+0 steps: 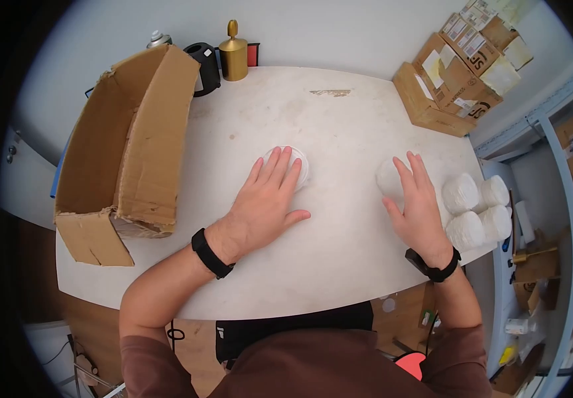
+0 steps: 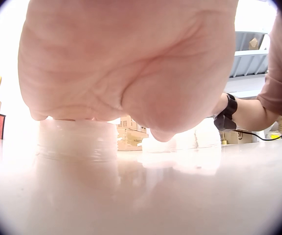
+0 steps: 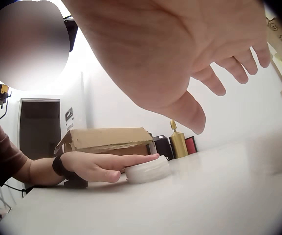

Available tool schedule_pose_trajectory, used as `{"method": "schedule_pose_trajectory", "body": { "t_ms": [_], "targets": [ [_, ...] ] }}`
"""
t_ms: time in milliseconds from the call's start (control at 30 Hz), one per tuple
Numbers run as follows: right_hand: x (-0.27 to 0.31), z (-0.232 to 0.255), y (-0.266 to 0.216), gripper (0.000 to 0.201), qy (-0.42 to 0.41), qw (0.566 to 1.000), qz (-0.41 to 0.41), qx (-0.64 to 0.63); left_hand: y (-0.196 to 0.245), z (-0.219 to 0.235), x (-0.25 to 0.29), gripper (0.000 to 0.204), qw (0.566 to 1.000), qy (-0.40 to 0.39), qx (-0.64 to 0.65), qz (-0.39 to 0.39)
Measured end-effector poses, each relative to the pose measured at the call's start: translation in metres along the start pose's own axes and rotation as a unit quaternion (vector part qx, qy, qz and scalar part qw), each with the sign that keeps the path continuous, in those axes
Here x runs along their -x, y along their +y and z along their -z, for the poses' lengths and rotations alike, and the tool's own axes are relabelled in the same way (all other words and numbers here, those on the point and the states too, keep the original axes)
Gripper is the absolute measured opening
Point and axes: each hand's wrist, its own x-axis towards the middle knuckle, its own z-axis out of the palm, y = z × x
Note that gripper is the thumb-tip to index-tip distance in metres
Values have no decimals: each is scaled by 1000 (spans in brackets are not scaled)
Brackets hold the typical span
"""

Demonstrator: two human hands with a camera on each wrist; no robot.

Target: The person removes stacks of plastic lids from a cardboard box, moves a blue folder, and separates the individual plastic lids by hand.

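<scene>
My left hand (image 1: 260, 207) lies flat with straight fingers over a white round roll (image 1: 304, 174), fingertips on its top. In the right wrist view this roll (image 3: 148, 172) is a low, smooth-sided cylinder lying flat on the table. My right hand (image 1: 418, 215) is held above the table with fingers spread and nothing in its grasp. Beside its fingers is another white round roll (image 1: 386, 178), partly hidden by the hand. Several white rolls (image 1: 461, 192) stand grouped to the right of that hand, near the table's right edge.
An open cardboard box (image 1: 157, 139) takes up the table's left side. Behind it stand a black container (image 1: 205, 66) and a gold canister (image 1: 233, 60). Taped parcels (image 1: 449, 79) are piled at the back right. A blue-grey shelf frame (image 1: 565, 159) stands beyond the right edge.
</scene>
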Motion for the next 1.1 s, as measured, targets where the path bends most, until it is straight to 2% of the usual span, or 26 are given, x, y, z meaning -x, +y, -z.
{"method": "schedule_pose_trajectory", "body": {
  "t_ms": [367,500,567,700,767,800,867,1000,1067,1100],
  "targets": [
    [9,-9,-10,70,-152,987,44,-29,-1,-1,1,94,1000,-5,-11,-6],
    [11,3,-12,68,-135,990,43,-27,0,1,1,95,1000,-8,-18,-9],
    [12,20,-9,68,-98,995,32,-7,-1,0,1,94,1000,-5,-18,-11],
    [13,48,32,71,-64,998,-26,10,-1,0,1,94,1000,0,-20,-13],
    [12,60,62,76,-42,992,-86,81,0,1,1,94,1000,-5,-18,-11],
    [13,65,75,76,-41,992,-88,82,0,1,0,94,1000,-8,-17,-8],
    [13,73,96,82,-82,974,-143,158,-1,0,0,94,1000,-8,-18,-10],
    [8,82,120,88,-113,966,-176,151,-1,0,1,94,1000,-8,-22,-12],
    [7,76,133,92,-132,968,-150,152,-1,0,1,94,1000,-9,-23,-13],
    [3,75,124,92,-131,968,-149,152,-1,1,0,94,1000,-10,-24,-12]
  ]
}}
